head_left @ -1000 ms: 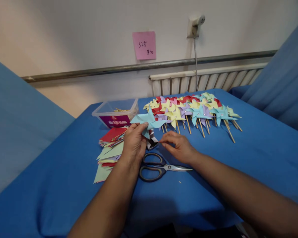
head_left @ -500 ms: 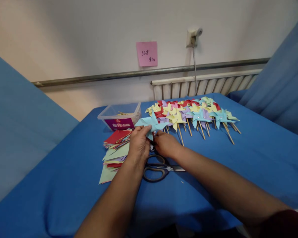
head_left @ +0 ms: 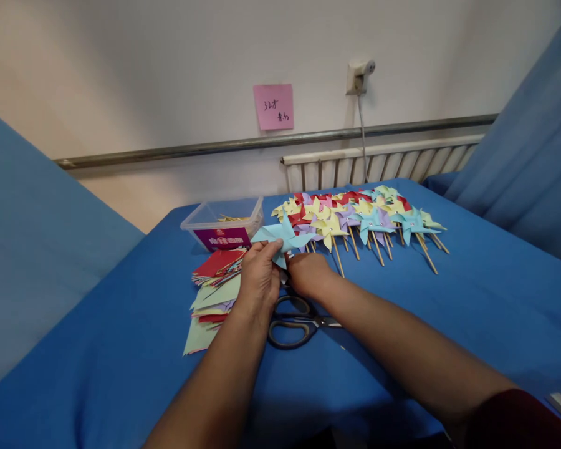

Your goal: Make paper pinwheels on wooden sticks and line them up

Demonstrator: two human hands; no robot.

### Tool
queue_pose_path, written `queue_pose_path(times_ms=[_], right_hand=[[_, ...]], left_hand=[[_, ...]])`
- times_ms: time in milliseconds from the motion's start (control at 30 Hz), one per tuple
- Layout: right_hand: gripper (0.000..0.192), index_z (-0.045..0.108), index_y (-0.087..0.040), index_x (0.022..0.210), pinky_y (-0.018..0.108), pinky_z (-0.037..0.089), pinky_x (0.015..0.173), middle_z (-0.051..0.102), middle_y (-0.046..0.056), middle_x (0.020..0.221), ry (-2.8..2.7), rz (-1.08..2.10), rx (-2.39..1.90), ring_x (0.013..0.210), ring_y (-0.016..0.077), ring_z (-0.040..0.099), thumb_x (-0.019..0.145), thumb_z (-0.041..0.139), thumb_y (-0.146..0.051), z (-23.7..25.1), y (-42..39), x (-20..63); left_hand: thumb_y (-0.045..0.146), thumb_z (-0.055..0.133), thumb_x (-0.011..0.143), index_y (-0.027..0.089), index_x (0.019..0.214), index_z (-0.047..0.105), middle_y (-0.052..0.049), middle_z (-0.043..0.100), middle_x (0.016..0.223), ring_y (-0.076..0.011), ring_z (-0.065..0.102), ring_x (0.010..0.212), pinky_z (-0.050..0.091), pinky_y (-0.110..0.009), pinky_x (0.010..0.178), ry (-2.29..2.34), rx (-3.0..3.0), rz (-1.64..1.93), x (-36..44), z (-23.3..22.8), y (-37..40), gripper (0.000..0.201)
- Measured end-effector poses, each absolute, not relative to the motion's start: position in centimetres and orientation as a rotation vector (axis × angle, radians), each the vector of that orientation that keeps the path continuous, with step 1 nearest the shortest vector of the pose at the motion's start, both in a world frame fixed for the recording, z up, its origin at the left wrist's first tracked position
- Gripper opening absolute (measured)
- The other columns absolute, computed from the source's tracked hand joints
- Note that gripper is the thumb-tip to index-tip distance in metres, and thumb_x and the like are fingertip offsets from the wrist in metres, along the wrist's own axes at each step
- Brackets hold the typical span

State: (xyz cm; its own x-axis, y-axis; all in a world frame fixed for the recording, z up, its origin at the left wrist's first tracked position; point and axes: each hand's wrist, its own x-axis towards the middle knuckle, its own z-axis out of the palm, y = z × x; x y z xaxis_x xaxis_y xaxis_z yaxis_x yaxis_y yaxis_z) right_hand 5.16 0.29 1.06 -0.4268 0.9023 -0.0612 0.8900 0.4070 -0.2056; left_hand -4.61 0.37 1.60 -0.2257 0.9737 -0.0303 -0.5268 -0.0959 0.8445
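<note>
While the left hand (head_left: 260, 271) holds a light-blue paper pinwheel head (head_left: 283, 237) just above and beyond its fingers, the right hand (head_left: 308, 273) sits close in on its right, near the lower blade. Left is the nearer hand, already in contact; whether the right touches the paper, cannot tell. Pinwheel head has four blades spread, no clear long axis, its face turned up toward the wearer.

Left hand: pinched closed, thumb over the paper's near edge, other fingers mostly hidden behind. Right hand: back upward, fingers curled and largely out of sight; opening and contents cannot be told. Between and below the hands, a small dark-and-white item, mostly covered, identity unclear.

Nearer the wearer, scissors (head_left: 314, 322) lie crosswise on the blue cloth-covered surface (head_left: 121, 349), handles left, blades rightward toward the right forearm. Left of the left hand: stacked coloured paper (head_left: 217, 265); beyond that, a clear plastic box (head_left: 227, 238) with thin sticks. Finished-looking pinwheels (head_left: 370, 221) grouped beyond the right hand, sticks pointing nearward.
</note>
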Motion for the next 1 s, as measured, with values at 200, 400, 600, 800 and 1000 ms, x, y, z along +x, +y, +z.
queue_pose_path(times_ms=[200,400,600,800,1000], right_hand=[[0.038,0.057,-0.019,0.123,0.035,0.051,0.08,0.071,0.015,0.111,-2.578,0.257,-1.545,0.1,0.0272,0.067,0.088,0.045,-0.015,0.3,0.4,5.8],[0.031,0.059,-0.018,0.116,0.032,0.048,0.077,0.07,0.014,0.111,-2.484,0.294,-1.621,0.095,0.0255,0.068,0.086,0.049,-0.019,-0.8,0.5,6.9],[0.027,0.062,-0.02,0.107,0.026,0.044,0.07,0.071,0.008,0.106,-2.474,0.437,-1.554,0.094,0.022,0.066,0.08,0.057,-0.022,-1.2,1.0,7.7],[0.027,0.064,-0.021,0.105,0.024,0.041,0.066,0.073,0.007,0.101,-2.475,0.498,-1.508,0.09,0.0193,0.067,0.081,0.054,-0.014,-1.8,1.4,7.6],[0.026,0.067,-0.02,0.104,0.026,0.042,0.07,0.073,0.008,0.101,-2.519,0.407,-1.492,0.09,0.0212,0.066,0.086,0.048,-0.017,-1.6,0.9,7.3]], left_hand=[[0.017,0.082,0.052,0.013,0.071,0.061,0.001,0.065,0.065,-0.012,0.06,0.058,0.047,-0.024,0.06,0.919,0.687,1.598,-4.7,1.7,0.3,0.029],[0.017,0.082,0.052,0.014,0.069,0.058,0.002,0.063,0.063,-0.0118,0.058,0.055,0.048,-0.025,0.056,0.94,0.671,1.584,-4.6,1.9,0.0,0.03],[0.016,0.079,0.054,0.015,0.067,0.055,0.002,0.061,0.059,-0.0108,0.057,0.051,0.048,-0.024,0.053,0.963,0.665,1.575,-4.6,1.9,-0.1,0.027],[0.017,0.079,0.055,0.016,0.069,0.056,0.003,0.06,0.057,-0.0114,0.055,0.049,0.047,-0.025,0.052,0.968,0.67,1.561,-4.5,2.2,-0.3,0.027],[0.019,0.08,0.054,0.015,0.07,0.056,0.003,0.062,0.06,-0.0119,0.056,0.051,0.047,-0.027,0.055,0.955,0.667,1.567,-4.5,2.1,-0.3,0.029]])
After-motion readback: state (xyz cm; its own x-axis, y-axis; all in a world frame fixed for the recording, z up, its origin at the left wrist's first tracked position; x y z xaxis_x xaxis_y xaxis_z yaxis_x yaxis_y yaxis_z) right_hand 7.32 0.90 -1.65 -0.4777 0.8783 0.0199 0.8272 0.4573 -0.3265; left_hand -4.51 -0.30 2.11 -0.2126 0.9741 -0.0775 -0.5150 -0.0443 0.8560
